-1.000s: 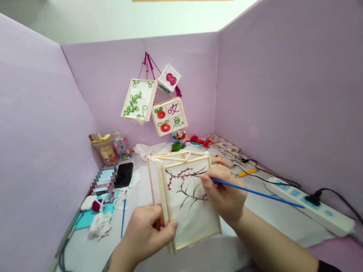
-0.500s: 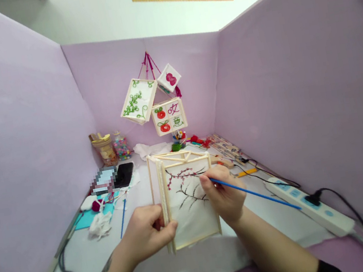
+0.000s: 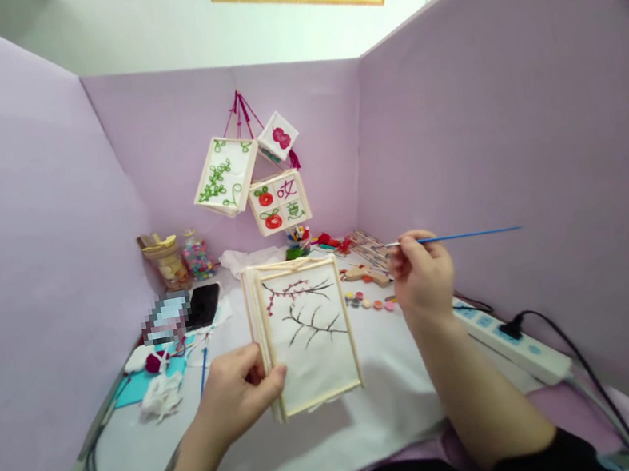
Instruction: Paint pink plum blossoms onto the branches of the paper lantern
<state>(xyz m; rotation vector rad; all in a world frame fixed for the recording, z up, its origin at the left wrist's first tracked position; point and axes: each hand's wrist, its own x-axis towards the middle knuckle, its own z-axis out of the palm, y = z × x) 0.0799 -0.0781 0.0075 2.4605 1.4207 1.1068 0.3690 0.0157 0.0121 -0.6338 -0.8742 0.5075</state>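
My left hand (image 3: 242, 388) grips the left edge of a wood-framed paper lantern (image 3: 313, 365), thumb on the front. Its white front panel bears dark painted branches, the upper one with small red blossoms. To the right of the lantern and apart from it, my right hand (image 3: 423, 273) pinches a thin blue paintbrush (image 3: 473, 234). The brush lies nearly level, its tip pointing left. Small paint pots (image 3: 376, 304) sit on the table between the lantern and my right hand.
Three decorated lanterns (image 3: 226, 174) hang at the back wall. On the left are a phone (image 3: 203, 305), a jar of beads (image 3: 197, 256), crumpled white tissue (image 3: 161, 396) and a second blue brush (image 3: 204, 371). A power strip (image 3: 517, 346) with cables lies at right.
My right hand has lifted the brush off the panel and moved right and up, uncovering the paint pots. The lantern is turned slightly more face-on in my left hand.
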